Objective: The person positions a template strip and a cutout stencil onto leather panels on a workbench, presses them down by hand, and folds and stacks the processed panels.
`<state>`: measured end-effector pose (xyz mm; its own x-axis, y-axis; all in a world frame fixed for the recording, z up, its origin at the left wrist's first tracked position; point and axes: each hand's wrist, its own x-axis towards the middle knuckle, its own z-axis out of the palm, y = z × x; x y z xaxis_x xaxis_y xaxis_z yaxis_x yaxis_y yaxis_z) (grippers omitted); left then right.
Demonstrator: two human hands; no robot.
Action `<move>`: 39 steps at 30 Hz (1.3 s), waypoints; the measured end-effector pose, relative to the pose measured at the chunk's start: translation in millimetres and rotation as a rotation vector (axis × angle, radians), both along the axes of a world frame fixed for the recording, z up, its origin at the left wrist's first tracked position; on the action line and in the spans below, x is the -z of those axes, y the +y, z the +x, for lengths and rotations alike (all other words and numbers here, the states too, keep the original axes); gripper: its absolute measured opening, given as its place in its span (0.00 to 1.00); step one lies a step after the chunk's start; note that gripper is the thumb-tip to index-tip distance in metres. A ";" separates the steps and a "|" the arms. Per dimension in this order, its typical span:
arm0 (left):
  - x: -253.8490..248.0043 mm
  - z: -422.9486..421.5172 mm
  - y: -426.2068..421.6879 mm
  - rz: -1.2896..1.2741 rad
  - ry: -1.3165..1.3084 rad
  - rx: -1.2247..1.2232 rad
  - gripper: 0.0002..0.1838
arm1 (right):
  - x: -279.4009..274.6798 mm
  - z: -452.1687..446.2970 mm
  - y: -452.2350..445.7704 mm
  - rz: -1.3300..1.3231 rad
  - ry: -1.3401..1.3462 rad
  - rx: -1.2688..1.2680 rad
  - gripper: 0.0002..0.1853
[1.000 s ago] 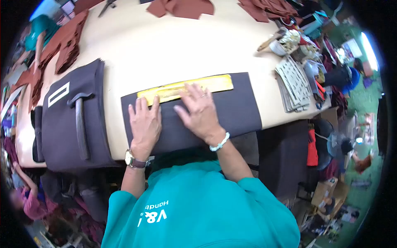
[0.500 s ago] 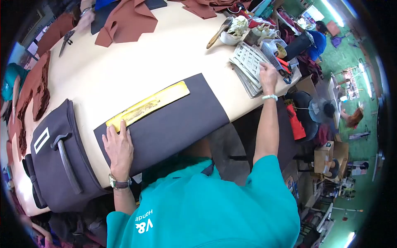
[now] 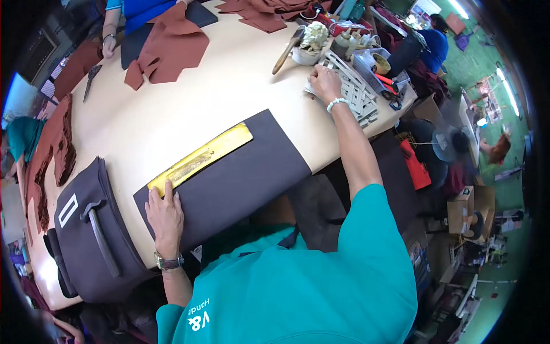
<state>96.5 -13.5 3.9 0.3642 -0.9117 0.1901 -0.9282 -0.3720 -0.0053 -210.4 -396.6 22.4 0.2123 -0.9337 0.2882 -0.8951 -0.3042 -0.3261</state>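
My left hand (image 3: 165, 221) lies flat with its fingers stretched out. Its fingertips press on the near end of a yellow strip (image 3: 200, 157) with a worn brown patch. That strip rests along the upper part of a dark fabric panel (image 3: 246, 172). At the far right of the table my right hand (image 3: 326, 83) is closed, fingers curled down at the left side of a pile of white slotted cards (image 3: 358, 100). Whatever is between its fingertips is hidden by the hand.
A hammer (image 3: 102, 241) and a white rectangular frame (image 3: 68, 210) lie on stacked dark fabric (image 3: 123, 269) at left. Behind the cards stand a bowl (image 3: 306, 56), a brush (image 3: 287, 51) and a tool basket (image 3: 366, 71). Across the table are brown pieces (image 3: 177, 46), scissors (image 3: 91, 80) and a co-worker's hand (image 3: 109, 47).
My right hand has moved left across the pile of cards, and the cards now lie more spread out. My left hand stays on the yellow strip. The view has shifted slightly.
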 end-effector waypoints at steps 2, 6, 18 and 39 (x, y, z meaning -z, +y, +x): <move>0.9 0.2 -0.5 -0.007 -0.022 0.007 0.21 | 2.2 -7.6 -12.1 -0.006 -0.021 -0.067 0.10; -3.8 -1.8 -1.3 0.008 0.006 -0.005 0.21 | -16.5 -26.2 -35.9 0.617 -0.429 -0.349 0.19; -15.6 6.5 -6.1 0.019 0.031 0.066 0.15 | -119.3 -9.6 46.0 0.356 -0.551 -0.407 0.13; -12.0 79.2 -20.2 -0.102 0.935 0.189 0.16 | 3.3 111.9 225.2 0.756 -1.002 -0.406 0.20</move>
